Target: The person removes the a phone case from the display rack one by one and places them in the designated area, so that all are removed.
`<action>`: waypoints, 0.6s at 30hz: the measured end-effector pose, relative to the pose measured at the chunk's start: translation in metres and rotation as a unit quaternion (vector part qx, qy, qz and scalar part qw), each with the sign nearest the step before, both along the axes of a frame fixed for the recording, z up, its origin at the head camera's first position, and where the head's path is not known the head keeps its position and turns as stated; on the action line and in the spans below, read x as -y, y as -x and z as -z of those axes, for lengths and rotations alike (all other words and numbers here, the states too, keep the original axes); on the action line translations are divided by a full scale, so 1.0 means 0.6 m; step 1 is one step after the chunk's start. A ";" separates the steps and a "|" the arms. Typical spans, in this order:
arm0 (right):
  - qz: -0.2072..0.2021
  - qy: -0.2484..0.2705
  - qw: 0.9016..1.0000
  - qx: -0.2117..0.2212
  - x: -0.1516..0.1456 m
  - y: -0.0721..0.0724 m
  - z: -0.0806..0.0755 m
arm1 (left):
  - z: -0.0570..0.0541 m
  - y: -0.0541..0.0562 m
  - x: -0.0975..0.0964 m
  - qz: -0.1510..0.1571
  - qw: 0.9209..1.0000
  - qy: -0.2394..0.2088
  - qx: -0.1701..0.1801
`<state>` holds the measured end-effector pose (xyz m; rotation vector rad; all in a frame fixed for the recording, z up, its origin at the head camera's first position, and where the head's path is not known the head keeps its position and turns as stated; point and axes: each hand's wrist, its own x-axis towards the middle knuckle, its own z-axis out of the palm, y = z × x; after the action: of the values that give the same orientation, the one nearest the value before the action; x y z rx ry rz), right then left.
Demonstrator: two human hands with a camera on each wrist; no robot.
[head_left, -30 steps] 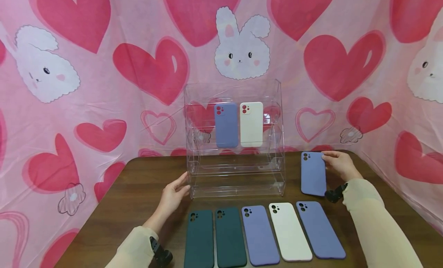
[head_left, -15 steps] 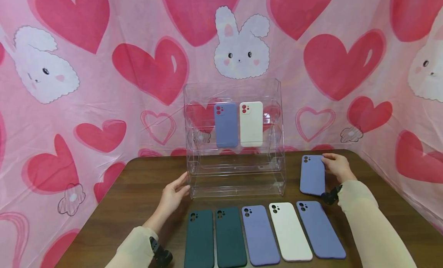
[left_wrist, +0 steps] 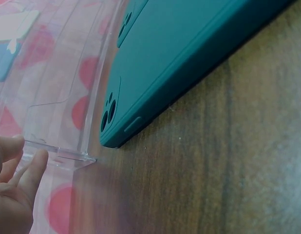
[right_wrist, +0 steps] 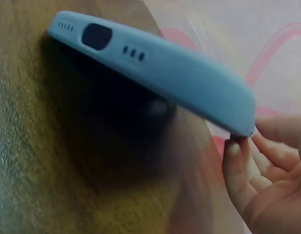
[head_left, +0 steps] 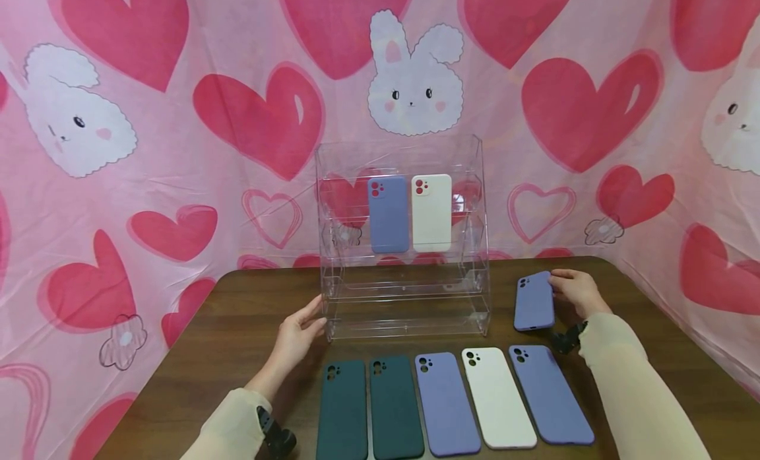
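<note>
My right hand (head_left: 578, 292) pinches a lavender-blue phone case (head_left: 534, 301) by its right edge, thumb and fingers gripping it near the upper corner. In the right wrist view the case's bottom end (right_wrist: 141, 56) with its port cutout faces the camera, tilted above the wood. At the left side of a clear tiered display stand (head_left: 405, 328), my left hand (head_left: 297, 331) rests its extended fingertips against the side panel. The left wrist view shows these fingers (left_wrist: 31, 175) right at the clear panel. A blue case (head_left: 388, 216) and a white case (head_left: 431, 216) stand upright on an upper tier.
Along the front of the brown wooden table (head_left: 237, 328) lies a row of phone cases: two dark green (head_left: 342, 410), a lavender (head_left: 447, 404), a white (head_left: 499, 397) and a blue one (head_left: 551, 394). A pink heart-and-rabbit cloth (head_left: 261, 24) hangs behind.
The case in my right hand has come down slightly and now turns at an angle, looking narrower. My left hand and the stand have stayed in place.
</note>
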<state>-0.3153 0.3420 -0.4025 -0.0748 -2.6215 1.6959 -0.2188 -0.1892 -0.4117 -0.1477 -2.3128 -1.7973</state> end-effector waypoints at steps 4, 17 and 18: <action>-0.042 -0.005 0.998 0.036 -0.003 -0.002 0.003 | -0.001 -0.001 0.000 0.002 1.000 -0.001 0.000; -0.086 -0.026 0.995 0.048 -0.004 -0.002 0.019 | 0.000 -0.001 0.000 0.004 1.000 -0.006 0.000; -0.087 -0.024 0.995 0.045 -0.004 -0.002 0.020 | 0.000 -0.001 0.000 0.004 1.000 -0.007 0.000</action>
<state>-0.3142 0.3446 -0.4144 0.0808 -2.8087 1.7155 -0.2181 -0.1892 -0.4115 -0.1552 -2.3033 -1.8165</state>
